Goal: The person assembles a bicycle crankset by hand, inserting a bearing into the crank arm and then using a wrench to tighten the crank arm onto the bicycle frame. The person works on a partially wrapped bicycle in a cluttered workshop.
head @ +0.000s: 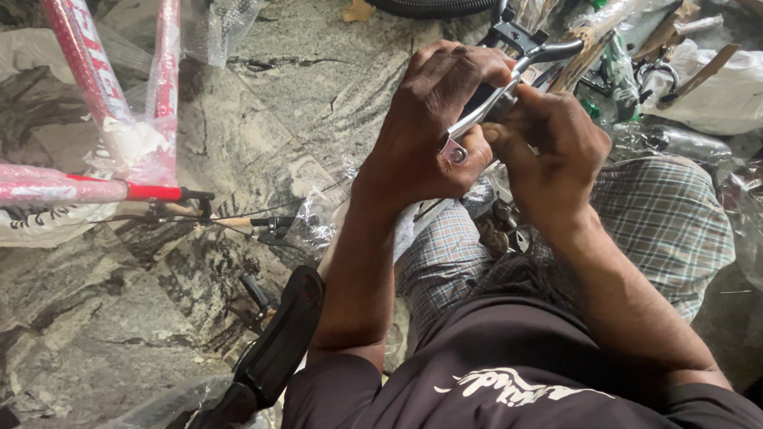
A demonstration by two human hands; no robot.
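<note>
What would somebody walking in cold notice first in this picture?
Probably the two hands at upper centre: the left hand and right hand close together around a shiny silver metal brake lever, above the person's checked-cloth lap. At far left stands a red bicycle frame wrapped in clear plastic on the grey marbled stone floor. A black bicycle saddle lies at lower left beside the left arm.
</note>
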